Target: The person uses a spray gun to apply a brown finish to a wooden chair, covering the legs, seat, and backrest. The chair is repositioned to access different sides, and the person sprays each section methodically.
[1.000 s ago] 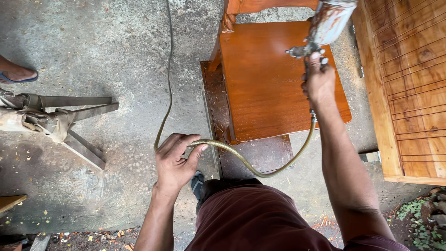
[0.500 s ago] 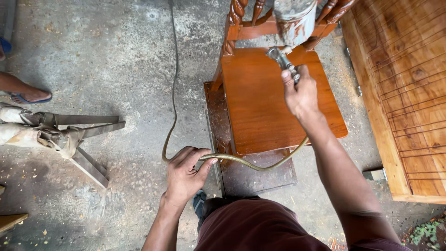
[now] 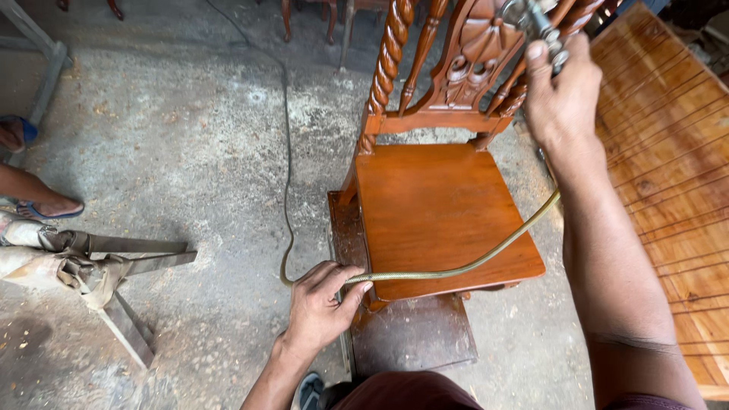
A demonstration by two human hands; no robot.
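A reddish-brown wooden chair (image 3: pixel 437 209) with a carved, twisted-spindle back stands on a dark board (image 3: pixel 414 338). My right hand (image 3: pixel 560 95) grips a metal spray gun (image 3: pixel 535 23) held up at the chair's backrest. A yellowish hose (image 3: pixel 456 267) runs from the gun across the front of the seat to my left hand (image 3: pixel 323 304), which holds it just left of the seat's front corner. Beyond that hand the hose trails away over the concrete floor (image 3: pixel 190 152).
A large varnished wooden panel (image 3: pixel 668 197) lies along the right. At the left stands a cloth-wrapped metal stand (image 3: pixel 83 266), and another person's sandalled foot (image 3: pixel 45 206) rests near it. More chair legs (image 3: pixel 311 19) show at the top.
My view has tilted up, bringing the chair's carved back into sight. My right hand has raised the spray gun from over the seat to the backrest. My left hand keeps the hose.
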